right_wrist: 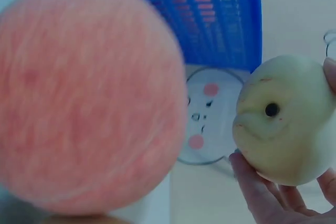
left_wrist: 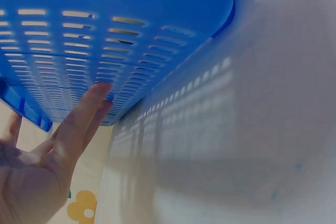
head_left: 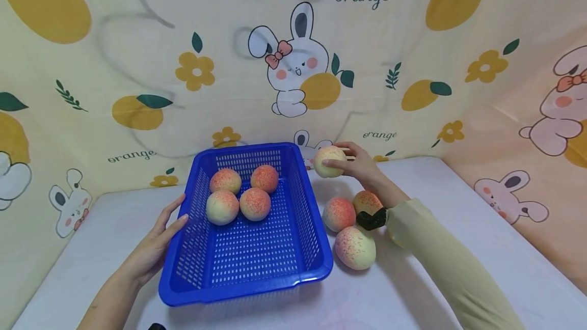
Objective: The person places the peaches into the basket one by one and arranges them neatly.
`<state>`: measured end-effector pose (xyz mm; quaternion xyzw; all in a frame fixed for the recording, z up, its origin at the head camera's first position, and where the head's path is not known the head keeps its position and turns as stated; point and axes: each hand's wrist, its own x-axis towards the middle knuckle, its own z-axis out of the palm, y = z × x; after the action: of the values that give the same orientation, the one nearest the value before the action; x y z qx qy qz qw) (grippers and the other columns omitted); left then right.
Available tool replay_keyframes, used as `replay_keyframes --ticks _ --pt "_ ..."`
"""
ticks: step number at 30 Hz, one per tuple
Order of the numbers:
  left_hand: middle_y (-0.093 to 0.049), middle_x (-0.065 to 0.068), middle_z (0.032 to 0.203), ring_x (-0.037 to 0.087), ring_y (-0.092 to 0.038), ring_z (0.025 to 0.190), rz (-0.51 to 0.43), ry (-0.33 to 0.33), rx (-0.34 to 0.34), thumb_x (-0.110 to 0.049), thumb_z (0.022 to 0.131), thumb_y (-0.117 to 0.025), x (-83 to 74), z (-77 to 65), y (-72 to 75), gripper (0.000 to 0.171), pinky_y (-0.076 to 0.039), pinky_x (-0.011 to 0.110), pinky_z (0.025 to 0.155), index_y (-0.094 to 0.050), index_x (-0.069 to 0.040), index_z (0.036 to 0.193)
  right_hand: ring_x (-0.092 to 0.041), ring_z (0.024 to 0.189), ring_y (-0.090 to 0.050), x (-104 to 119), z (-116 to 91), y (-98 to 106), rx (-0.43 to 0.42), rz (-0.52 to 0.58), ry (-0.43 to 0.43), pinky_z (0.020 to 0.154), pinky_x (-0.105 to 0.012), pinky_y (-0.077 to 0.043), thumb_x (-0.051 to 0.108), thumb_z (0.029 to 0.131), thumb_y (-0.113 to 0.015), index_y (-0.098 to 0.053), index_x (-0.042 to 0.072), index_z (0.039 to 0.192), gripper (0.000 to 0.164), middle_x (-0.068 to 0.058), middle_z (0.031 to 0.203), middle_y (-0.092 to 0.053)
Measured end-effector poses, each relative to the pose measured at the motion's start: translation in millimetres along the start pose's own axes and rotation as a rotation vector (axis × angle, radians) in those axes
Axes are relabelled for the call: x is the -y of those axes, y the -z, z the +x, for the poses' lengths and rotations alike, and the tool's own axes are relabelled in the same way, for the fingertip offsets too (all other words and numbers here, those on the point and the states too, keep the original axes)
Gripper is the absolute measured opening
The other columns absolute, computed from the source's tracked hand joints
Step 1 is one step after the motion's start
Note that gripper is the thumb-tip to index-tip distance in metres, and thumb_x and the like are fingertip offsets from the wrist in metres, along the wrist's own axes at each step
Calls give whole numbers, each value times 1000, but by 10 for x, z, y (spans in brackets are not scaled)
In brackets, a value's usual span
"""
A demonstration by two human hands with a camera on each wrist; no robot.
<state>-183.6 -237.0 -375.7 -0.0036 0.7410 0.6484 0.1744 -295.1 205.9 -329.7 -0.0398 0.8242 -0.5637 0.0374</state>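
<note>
A blue plastic basket (head_left: pixel 247 289) with slotted walls sits on the table, several peaches (head_left: pixel 222 208) grouped in its far left part. My left hand (head_left: pixel 153 243) touches the basket's left side. In the left wrist view, its fairly straight fingers (left_wrist: pixel 79 124) lie against the slotted outer wall. Beyond the basket's right rim, my right hand (head_left: pixel 355 164) grips a pale yellow peach (head_left: pixel 327 162) above the table. A dark hole shows on this peach (right_wrist: pixel 283 124) in the right wrist view, with thumb and fingers around it.
More peaches lie right of the basket, among them a reddish one (head_left: pixel 339 214), a pale speckled one (head_left: pixel 355 248) and an orange one (head_left: pixel 367 201) partly hidden by the right wrist. A printed cloth (head_left: pixel 229 65) hangs behind the white table (head_left: pixel 440 208).
</note>
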Motion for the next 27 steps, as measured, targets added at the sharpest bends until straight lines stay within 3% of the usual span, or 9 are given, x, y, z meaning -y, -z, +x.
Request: replay_keyframes --ticks 13,23,27 --pt "-18 26 153 34 -54 120 28 -16 -5 -48 101 -39 28 3 1 61 -50 52 91 -1 -51 148 -31 119 -49 462 -70 -364 62 -3 15 92 -44 -51 30 83 -74 -42 8 139 68 -16 134 -46" --pt "-21 26 153 34 -54 121 25 -10 8 -48 101 -39 29 17 14 62 -50 50 92 0 -49 149 -30 113 -55 614 -49 -585 52 -35 -16 93 -44 -51 31 81 -76 -38 9 141 74 -18 129 -51" --pt "-17 26 154 42 -47 127 28 -21 13 -47 101 -38 30 29 17 62 -48 53 94 1 -49 149 -29 111 -56 660 -42 -633 55 -41 -13 91 -42 -52 32 80 -76 -41 9 139 72 -17 129 -52"
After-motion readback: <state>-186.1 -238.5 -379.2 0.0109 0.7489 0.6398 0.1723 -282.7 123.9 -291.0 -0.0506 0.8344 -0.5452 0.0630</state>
